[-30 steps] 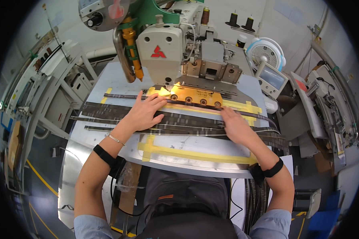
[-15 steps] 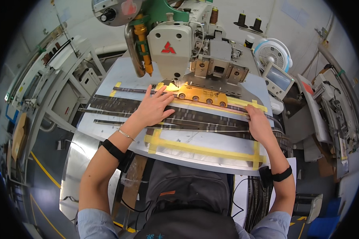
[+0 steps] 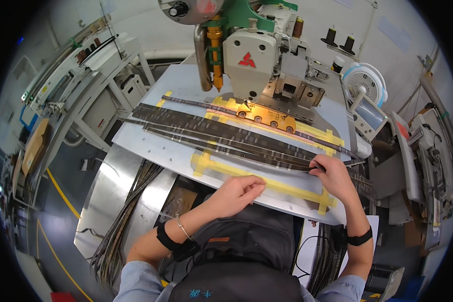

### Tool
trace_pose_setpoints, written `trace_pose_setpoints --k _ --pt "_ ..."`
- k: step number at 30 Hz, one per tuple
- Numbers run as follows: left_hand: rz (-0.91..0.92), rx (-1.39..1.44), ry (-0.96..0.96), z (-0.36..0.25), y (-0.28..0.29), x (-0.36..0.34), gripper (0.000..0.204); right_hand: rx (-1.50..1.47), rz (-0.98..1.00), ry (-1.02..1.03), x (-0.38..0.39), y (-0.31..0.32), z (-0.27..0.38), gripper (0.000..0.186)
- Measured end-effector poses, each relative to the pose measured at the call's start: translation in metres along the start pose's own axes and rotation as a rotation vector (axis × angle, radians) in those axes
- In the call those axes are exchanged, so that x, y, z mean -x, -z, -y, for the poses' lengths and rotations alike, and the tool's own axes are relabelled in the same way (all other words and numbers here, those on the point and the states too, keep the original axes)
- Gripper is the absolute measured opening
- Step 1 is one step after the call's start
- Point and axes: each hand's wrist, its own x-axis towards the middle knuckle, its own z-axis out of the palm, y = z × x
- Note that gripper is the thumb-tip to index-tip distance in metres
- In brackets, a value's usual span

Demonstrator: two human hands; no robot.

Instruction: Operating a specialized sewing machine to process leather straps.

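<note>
In the head view my right hand (image 3: 333, 177) pinches the right part of the dark patterned strips (image 3: 226, 141), which lie fanned across the pale machine table (image 3: 176, 80). My left hand (image 3: 240, 194) hovers over the table's front edge with curled fingers near the yellow tape (image 3: 277, 185); whether it holds anything is unclear. Beyond the strips, a yellow plate with rollers (image 3: 267, 116) sits beneath the lit head of the white sewing machine (image 3: 249, 63), with a single strip (image 3: 186, 101) running along the plate's front.
A fan (image 3: 362, 79) and control screen (image 3: 367, 116) stand at the back right. Other machines (image 3: 60, 85) flank the table on both sides. More long strips (image 3: 121, 226) hang over the metal side shelf (image 3: 100, 196) at lower left; a dark bag (image 3: 236, 236) lies below my hands.
My left hand has left the roller plate and moved down toward the front edge, its fingers now curled. My right hand has moved down from the plate's end and closed on the strips.
</note>
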Motion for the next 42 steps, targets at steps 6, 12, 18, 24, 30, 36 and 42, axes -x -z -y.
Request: trace_pose_setpoints --k 6,12,18,24,30,36,42 --pt "-0.347 0.634 0.085 -0.005 -0.009 -0.007 0.040 -0.142 -0.019 0.103 0.037 0.022 -0.009 0.016" --pt "-0.594 0.639 -0.135 -0.024 -0.002 0.010 0.035 -0.191 -0.037 0.068 0.060 0.037 -0.037 0.017" --pt "-0.725 0.665 -0.177 -0.037 0.006 0.020 0.030 -0.159 -0.084 0.071 0.058 0.035 -0.041 0.018" --pt "-0.685 0.660 -0.188 -0.045 0.002 0.021 0.030 -0.104 -0.167 0.092 0.055 0.032 -0.046 0.017" --pt "-0.600 0.662 -0.213 -0.049 -0.002 0.019 0.032 -0.091 -0.208 0.110 0.058 0.031 -0.054 0.016" --pt "-0.440 0.868 -0.261 -0.040 0.007 0.021 0.025 0.020 -0.302 0.143 0.058 0.031 -0.064 0.018" --pt "-0.432 0.623 -0.274 -0.029 0.018 0.028 0.016 0.102 -0.473 0.080 0.060 0.030 -0.098 0.026"
